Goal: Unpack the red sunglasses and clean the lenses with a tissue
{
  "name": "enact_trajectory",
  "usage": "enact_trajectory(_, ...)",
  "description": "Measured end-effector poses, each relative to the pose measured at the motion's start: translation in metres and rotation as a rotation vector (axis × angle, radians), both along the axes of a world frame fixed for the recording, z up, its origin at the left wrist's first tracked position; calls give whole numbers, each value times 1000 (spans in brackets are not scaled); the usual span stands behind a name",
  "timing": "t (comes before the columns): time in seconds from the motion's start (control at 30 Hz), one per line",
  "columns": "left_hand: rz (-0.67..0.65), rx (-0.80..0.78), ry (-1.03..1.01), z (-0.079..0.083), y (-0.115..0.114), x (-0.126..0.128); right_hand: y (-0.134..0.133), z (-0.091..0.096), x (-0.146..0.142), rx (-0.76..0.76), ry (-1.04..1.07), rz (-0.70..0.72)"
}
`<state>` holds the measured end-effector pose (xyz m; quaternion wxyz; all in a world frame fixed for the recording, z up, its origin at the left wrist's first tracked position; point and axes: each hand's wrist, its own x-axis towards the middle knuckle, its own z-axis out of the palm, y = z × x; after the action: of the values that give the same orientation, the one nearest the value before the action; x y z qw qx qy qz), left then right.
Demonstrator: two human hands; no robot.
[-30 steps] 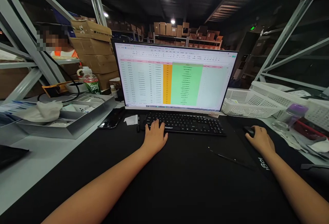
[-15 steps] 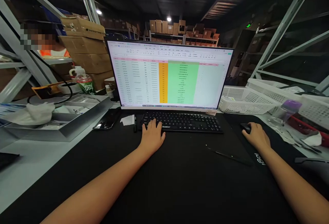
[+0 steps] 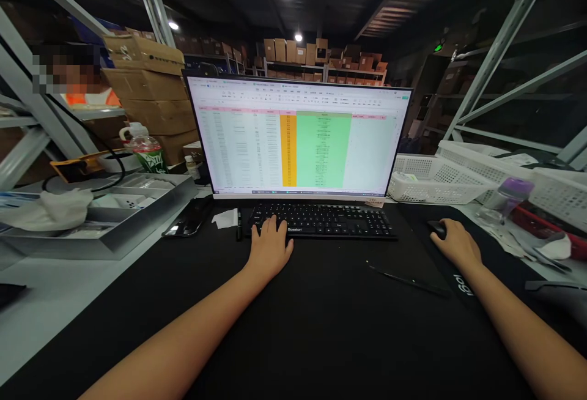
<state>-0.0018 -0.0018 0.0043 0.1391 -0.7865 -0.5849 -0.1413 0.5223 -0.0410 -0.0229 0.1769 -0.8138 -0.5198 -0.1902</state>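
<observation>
L hand (image 3: 268,252) loose, fingers spread on left end of kbd (image 3: 348,221), set just below monitor (image 3: 371,149) prob. for easy reading; R hand's (image 3: 458,247) fingers grasp mouse (image 3: 438,227), prob. kept right for reach

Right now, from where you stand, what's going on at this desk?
A person is at a computer. The left hand lies with fingers spread at the lower left of the keyboard; whether a key is pressed can't be told. The right hand holds the mouse. The monitor shows a spreadsheet with orange and green columns, its text too small to read. White baskets stand on the right, and another person in orange is at far left.
</observation>
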Motion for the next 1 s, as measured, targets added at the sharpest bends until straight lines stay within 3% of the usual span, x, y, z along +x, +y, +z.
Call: enact_trajectory(1.0,1,-6,-6,0,2,1,-2,9,-10,-31,48,-2)
